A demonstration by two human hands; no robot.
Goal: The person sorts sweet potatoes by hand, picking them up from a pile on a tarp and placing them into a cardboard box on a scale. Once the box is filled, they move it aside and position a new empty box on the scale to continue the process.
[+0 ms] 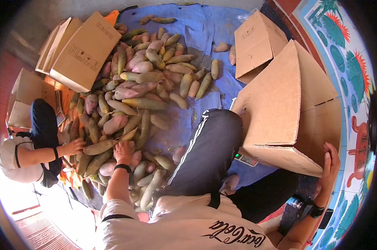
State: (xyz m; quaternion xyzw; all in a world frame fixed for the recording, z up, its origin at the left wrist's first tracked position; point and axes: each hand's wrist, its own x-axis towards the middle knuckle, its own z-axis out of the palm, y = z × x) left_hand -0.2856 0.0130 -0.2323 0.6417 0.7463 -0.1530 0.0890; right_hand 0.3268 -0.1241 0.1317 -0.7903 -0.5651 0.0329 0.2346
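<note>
My left hand (123, 152), with a black wristband, reaches into a big heap of long, tapered green and pinkish vegetables (144, 103). Its fingers are spread over the near part of the heap, touching a pinkish vegetable (136, 159) beside the palm. On my other side, my right hand (331, 161) grips the right edge of a large open cardboard box (276, 100). The box tilts toward me with its flaps out, by my bent knee. A scale with a green light (246, 160) shows partly under its lower edge.
At the left another person's hand (74, 146) rests on a long green vegetable in the same heap. Cardboard boxes (86, 52) stand behind that person, and another box (255, 43) sits at the back right. A blue tarp (188, 25) lies beneath; a painted tile wall (351, 75) borders the right.
</note>
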